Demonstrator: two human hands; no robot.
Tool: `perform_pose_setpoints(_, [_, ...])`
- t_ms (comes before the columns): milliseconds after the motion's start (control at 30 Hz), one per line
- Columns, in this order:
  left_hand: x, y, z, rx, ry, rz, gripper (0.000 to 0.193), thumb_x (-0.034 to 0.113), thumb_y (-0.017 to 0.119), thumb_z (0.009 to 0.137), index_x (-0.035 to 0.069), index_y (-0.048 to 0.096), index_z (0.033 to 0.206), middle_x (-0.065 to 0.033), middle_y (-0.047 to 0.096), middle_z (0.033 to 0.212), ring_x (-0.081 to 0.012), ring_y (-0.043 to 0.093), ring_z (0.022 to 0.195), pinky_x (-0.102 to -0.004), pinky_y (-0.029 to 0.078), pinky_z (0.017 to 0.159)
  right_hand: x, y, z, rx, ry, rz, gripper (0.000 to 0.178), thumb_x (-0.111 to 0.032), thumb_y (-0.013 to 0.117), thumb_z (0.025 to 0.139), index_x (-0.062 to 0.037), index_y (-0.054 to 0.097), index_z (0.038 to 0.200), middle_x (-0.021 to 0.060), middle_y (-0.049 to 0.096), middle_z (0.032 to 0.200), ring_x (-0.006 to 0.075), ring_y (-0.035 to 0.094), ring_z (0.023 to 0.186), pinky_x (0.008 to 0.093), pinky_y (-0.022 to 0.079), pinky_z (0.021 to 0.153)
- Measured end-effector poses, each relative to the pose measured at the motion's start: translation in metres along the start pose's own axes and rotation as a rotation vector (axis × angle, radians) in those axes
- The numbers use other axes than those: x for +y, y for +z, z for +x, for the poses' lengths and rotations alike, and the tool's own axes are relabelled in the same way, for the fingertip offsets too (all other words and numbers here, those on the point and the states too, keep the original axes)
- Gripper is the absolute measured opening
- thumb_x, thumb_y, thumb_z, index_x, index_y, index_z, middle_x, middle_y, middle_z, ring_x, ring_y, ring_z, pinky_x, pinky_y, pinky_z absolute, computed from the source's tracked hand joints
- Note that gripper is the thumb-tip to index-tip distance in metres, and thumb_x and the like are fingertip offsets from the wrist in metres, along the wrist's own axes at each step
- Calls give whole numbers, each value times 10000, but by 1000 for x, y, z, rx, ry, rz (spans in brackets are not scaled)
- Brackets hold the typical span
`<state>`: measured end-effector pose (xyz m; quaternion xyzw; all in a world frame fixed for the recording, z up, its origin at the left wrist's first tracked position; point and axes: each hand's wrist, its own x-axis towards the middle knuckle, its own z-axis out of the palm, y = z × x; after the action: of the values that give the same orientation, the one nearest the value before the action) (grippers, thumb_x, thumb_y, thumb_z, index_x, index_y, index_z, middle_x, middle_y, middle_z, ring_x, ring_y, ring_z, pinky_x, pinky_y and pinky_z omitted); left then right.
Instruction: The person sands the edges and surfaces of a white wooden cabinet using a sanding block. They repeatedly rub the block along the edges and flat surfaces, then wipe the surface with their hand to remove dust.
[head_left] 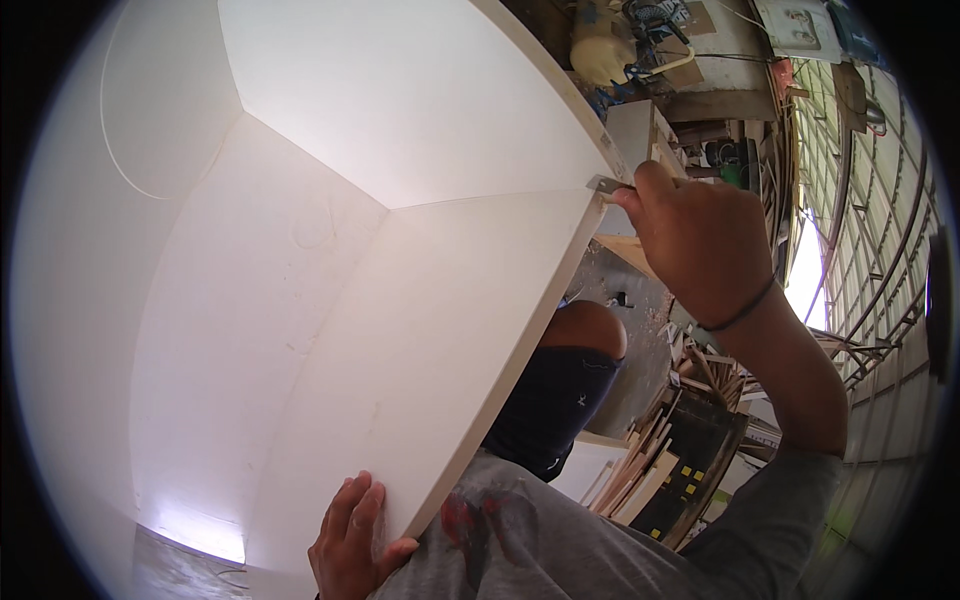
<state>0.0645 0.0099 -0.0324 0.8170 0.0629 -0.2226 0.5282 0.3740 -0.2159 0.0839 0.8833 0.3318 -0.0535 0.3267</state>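
A large white box-like cabinet carcass (430, 300) of flat panels fills the left and middle of the view. My right hand (705, 225) is closed around a small flat grey metal blade (604, 185), whose squared tip touches the corner where two panel edges meet. The rest of the tool is hidden in my fist. Low in the view, my left hand (352, 535) lies against the near panel, fingers stretched out over its inner face and thumb by its front edge (480, 420).
Wood strips (640, 470) lie stacked on the floor at right. A cream tank-shaped machine (602, 48) stands at the far top. Beyond my right arm rises a metal-framed corrugated wall (860, 200). My bent knee (590, 330) is beside the cabinet's edge.
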Motion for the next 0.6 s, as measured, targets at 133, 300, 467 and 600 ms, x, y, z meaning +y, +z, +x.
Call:
perform_pose_setpoints(133, [-1,2,2,1,3,2,701,613,576,794,70,520,1234,-153,551,1233,-349,584,1097,-410,556,776,-12,-10,-9,-47,18,188,276,-326,554,915,-84,511,788,98,538,512,291,598,493,393,457,460])
perform_pose_setpoints(300, [-3,3,1,11,18,-17,708,617,575,790,75,517,1240,-155,548,1234,-358,579,1102,-418,555,783,-10,-5,-8,-69,25,125,254,-310,545,920,-89,517,798,80,541,503,265,600,478,371,454,450])
perform_pose_setpoints(467, [-2,1,1,0,18,-18,707,615,571,794,76,512,1248,-157,549,1232,-363,577,1105,-424,554,788,-6,0,-4,111,-16,-8,216,-287,537,917,-98,533,811,54,576,525,226,615,478,337,454,443])
perform_pose_setpoints(600, [-1,1,2,-4,6,-22,707,614,566,798,75,509,1251,-160,547,1232,-367,575,1107,-428,551,795,-16,-9,-10,-66,-30,91,187,-261,549,902,-105,541,799,48,584,537,226,625,496,337,454,442])
